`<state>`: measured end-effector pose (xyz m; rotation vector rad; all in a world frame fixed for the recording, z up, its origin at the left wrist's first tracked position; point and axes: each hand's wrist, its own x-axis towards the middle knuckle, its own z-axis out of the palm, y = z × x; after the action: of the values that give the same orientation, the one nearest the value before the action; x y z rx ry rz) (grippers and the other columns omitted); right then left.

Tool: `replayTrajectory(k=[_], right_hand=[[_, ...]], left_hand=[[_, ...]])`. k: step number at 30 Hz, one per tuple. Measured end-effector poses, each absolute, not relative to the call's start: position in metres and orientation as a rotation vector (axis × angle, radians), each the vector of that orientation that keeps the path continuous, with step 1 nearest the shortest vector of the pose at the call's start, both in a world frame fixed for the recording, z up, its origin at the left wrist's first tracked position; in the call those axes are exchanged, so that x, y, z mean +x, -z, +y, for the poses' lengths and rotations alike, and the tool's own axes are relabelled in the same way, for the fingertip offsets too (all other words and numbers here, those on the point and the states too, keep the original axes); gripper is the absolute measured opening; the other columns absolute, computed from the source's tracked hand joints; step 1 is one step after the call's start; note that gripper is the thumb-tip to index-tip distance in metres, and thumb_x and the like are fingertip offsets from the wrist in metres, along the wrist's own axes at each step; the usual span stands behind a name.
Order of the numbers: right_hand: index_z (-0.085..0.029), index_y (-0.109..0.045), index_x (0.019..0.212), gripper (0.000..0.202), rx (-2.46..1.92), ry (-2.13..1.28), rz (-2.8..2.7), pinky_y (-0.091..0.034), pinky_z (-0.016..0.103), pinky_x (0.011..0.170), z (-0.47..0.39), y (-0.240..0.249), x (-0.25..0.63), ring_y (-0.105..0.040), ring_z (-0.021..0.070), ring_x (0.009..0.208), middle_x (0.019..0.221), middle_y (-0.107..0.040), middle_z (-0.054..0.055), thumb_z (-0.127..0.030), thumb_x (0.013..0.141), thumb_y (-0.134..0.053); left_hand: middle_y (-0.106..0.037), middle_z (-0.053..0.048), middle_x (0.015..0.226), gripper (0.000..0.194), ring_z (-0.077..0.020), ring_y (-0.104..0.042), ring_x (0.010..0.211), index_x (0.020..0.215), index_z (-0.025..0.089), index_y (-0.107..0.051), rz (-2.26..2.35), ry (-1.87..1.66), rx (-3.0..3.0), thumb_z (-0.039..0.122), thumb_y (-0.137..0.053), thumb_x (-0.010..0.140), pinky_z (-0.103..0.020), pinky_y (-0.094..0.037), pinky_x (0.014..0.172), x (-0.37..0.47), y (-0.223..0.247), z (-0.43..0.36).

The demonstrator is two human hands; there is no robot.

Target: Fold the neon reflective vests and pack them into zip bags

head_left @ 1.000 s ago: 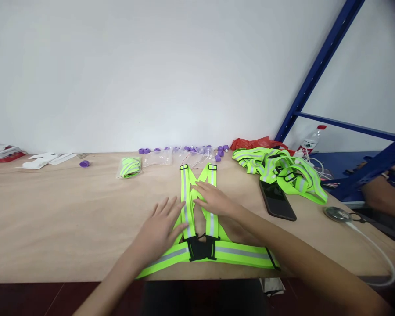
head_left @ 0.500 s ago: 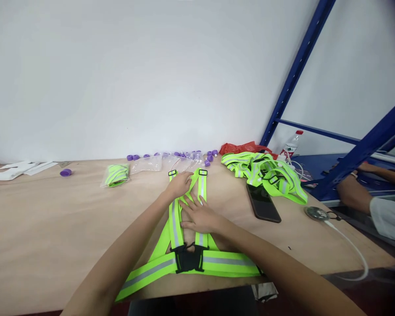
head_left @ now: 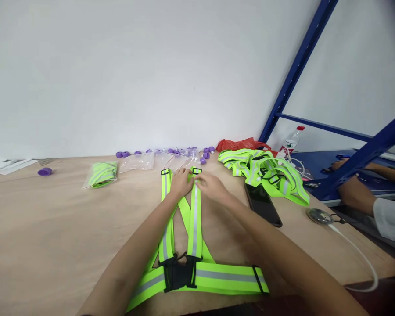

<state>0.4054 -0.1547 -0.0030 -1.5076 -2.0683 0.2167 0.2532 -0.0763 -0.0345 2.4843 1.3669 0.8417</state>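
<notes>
Reflective harness [head_left: 195, 232] lies spread across the near middle of the table [head_left: 85, 245], its black buckle [head_left: 180, 274] toward the near edge. Against half a second ago, I see the right hand [head_left: 212, 186] moved up to the far end of the right strap [head_left: 196, 202], while the left hand [head_left: 181, 182] has shifted right, off the left strap [head_left: 165, 188]. Both have bent fingers close together there; from my feed I cannot tell whether either pinches the webbing.

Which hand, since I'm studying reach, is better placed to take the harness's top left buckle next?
Probably the left hand: it is closer to the left buckle. The right hand is near the right buckle and would likely have to cross the left hand.
</notes>
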Motion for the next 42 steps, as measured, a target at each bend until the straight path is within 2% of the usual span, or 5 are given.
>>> replayTrajectory(k=[4, 18, 28, 37, 42], right_hand=[[-0.017, -0.062, 0.127, 0.039, -1.594, -0.142, -2.08, -0.046, 0.039, 0.102, -0.11, 0.001, 0.435, -0.058, 0.0269, 0.124, 0.133, -0.063, 0.014, -0.013, 0.088, -0.06], [-0.018, -0.069, 0.11, 0.022, -1.816, -0.039, -2.347, -0.043, 0.027, 0.081, -0.085, -0.012, 0.427, -0.067, 0.024, 0.103, 0.112, -0.074, 0.011, -0.029, 0.093, -0.06], [-0.021, -0.069, 0.114, 0.025, -1.924, 0.005, -2.324, -0.042, 0.025, 0.075, -0.09, -0.029, 0.421, -0.069, 0.0234, 0.1, 0.112, -0.075, 0.01, -0.028, 0.092, -0.059], [-0.022, -0.07, 0.114, 0.028, -2.003, 0.021, -2.278, -0.04, 0.028, 0.066, -0.1, -0.045, 0.414, -0.07, 0.0267, 0.091, 0.104, -0.077, 0.011, -0.033, 0.092, -0.058], [-0.022, -0.071, 0.114, 0.03, -2.022, -0.005, -2.269, -0.04, 0.027, 0.067, -0.093, -0.036, 0.415, -0.07, 0.0258, 0.094, 0.106, -0.077, 0.01, -0.031, 0.088, -0.061]], left_hand=[[-0.061, -0.01, 0.118, 0.025, -0.0305, -0.056, 0.118, 0.113, 0.022, -0.056, 1.286, -0.789, 2.543, 0.031, -0.059, 0.09, -0.046, -0.043, 0.102, 0.254, 0.036, -0.079], [-0.064, -0.008, 0.115, 0.026, -0.0291, -0.058, 0.114, 0.111, 0.025, -0.062, 1.211, -0.682, 2.58, 0.037, -0.066, 0.088, -0.042, -0.042, 0.1, 0.252, 0.035, -0.083], [-0.069, -0.011, 0.089, 0.039, -0.0348, -0.059, 0.106, 0.064, 0.019, -0.061, 1.466, -0.703, 2.454, 0.052, -0.075, 0.08, -0.048, -0.038, 0.094, 0.257, 0.028, -0.087], [-0.071, -0.011, 0.092, 0.03, -0.0288, -0.063, 0.104, 0.078, 0.018, -0.068, 1.434, -0.65, 2.413, 0.044, -0.064, 0.093, -0.046, -0.045, 0.093, 0.254, 0.029, -0.081], [-0.066, -0.009, 0.117, 0.03, -0.0215, -0.065, 0.102, 0.117, 0.016, -0.064, 1.349, -0.554, 2.429, 0.038, -0.06, 0.098, -0.044, -0.055, 0.091, 0.253, 0.031, -0.079]])
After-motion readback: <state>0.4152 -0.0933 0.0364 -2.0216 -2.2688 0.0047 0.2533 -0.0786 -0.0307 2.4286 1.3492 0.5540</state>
